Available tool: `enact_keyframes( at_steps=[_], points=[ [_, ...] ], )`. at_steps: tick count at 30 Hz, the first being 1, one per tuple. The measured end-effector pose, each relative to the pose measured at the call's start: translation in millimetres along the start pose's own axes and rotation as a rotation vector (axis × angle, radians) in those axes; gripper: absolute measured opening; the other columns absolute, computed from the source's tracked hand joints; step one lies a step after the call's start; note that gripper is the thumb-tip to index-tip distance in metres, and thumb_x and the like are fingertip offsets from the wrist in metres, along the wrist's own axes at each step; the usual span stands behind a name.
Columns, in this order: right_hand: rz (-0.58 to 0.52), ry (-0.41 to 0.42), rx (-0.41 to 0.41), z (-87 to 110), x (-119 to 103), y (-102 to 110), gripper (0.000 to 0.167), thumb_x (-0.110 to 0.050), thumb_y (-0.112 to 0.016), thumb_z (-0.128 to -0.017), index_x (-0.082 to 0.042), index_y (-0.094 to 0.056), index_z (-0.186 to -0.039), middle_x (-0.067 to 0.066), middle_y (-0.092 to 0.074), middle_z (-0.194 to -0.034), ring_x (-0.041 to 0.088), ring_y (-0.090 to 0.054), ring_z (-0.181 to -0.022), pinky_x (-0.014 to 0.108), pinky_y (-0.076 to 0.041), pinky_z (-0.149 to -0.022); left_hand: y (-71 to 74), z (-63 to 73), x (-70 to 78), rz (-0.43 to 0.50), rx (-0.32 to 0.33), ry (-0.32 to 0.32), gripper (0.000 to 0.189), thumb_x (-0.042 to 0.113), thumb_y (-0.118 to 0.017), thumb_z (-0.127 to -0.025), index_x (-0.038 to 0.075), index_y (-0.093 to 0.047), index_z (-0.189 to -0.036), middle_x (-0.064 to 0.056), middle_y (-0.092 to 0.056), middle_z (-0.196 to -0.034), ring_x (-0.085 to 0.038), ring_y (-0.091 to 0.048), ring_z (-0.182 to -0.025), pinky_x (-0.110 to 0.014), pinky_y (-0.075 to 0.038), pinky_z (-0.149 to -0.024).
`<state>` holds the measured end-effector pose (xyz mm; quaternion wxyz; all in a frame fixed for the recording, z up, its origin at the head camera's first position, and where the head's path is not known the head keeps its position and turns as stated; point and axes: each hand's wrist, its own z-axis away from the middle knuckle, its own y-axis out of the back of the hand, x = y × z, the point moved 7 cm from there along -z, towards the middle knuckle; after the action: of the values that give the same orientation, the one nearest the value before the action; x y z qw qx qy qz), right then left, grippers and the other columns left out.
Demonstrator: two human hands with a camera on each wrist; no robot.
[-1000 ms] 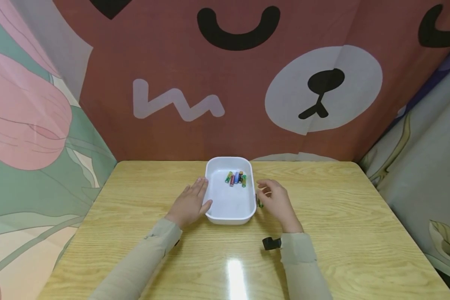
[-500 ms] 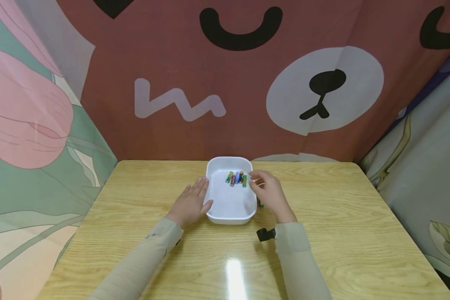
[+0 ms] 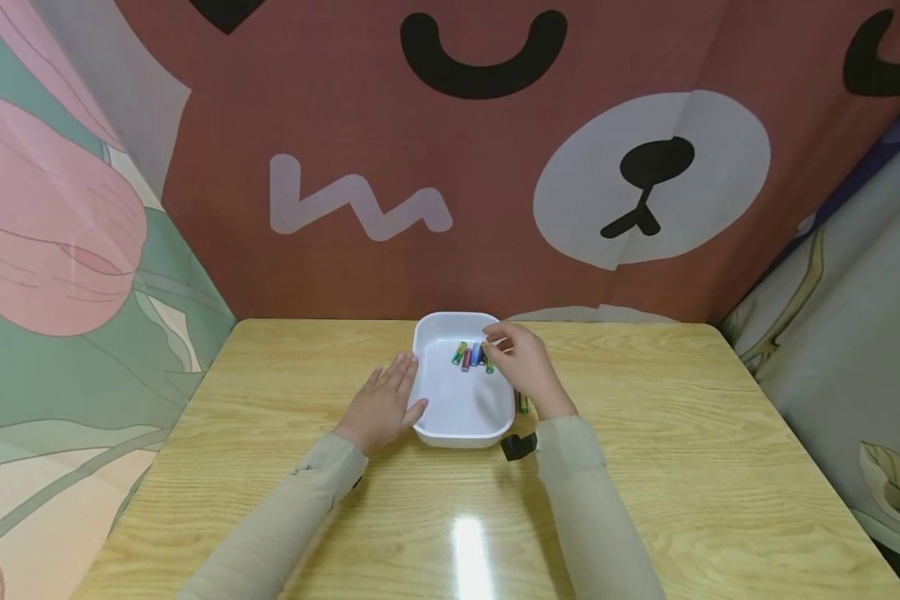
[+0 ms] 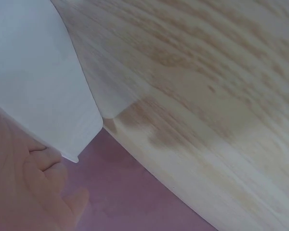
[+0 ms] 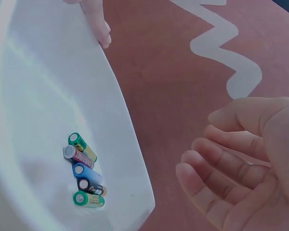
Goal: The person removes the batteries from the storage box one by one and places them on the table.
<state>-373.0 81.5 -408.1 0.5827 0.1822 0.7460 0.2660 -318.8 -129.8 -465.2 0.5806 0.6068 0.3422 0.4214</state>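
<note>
My left hand [image 3: 377,406] lies with fairly straight fingers against the left wall of a white plastic tray [image 3: 457,438]; its fingertips are at the rim. Inside the tray, toward the far end, several batteries rest side by side, among them a blue battery [image 5: 86,172], a red battery [image 5: 78,156] and a black battery [image 5: 91,186]. Above the tray's right rim hovers my right hand [image 3: 525,367], its fingers loosely bent with nothing between them in the right wrist view. It partly covers the rightmost green battery [image 5: 89,199] in the head view.
Just outside the tray's right wall, a green battery [image 3: 523,403] lies on the wooden table [image 3: 682,467], with something dark beside it. A patterned cloth [image 3: 420,275] hangs behind the table's back edge. A black wrist camera [image 3: 519,447] sticks out from the right sleeve.
My right hand has moved left and slightly away from me, from beside the tray to over its right rim. More of the outside battery shows. The left hand stays put.
</note>
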Motion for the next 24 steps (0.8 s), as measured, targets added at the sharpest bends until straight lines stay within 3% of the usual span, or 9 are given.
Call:
enact_keyframes(
  at_steps=[15,24],
  points=[
    [-0.092,-0.024,-0.022,-27.5,3,-19,0.03,-0.014,-0.065,-0.098,-0.001,-0.067,-0.125,0.016,-0.069,-0.115,0.035,-0.063,-0.108,0.045,-0.056,-0.09,0.6,0.2,-0.3,0.005,0.006,-0.004,0.075,0.048,-0.037,-0.108,-0.003,-0.018,-0.16,-0.016,-0.017,-0.167,-0.031,-0.014,-0.155,-0.051,-0.017,-0.124],
    [-0.068,-0.081,-0.034,-41.4,7,-31,0.03,-0.015,-0.067,-0.098,-0.002,-0.067,-0.125,0.013,-0.068,-0.117,0.031,-0.062,-0.109,0.044,-0.054,-0.093,-4.9,-2.3,-4.3,0.0,-0.003,0.004,0.075,0.048,-0.037,-0.108,0.0,-0.014,-0.161,-0.014,-0.012,-0.168,-0.028,-0.01,-0.156,-0.049,-0.014,-0.125]
  ],
)
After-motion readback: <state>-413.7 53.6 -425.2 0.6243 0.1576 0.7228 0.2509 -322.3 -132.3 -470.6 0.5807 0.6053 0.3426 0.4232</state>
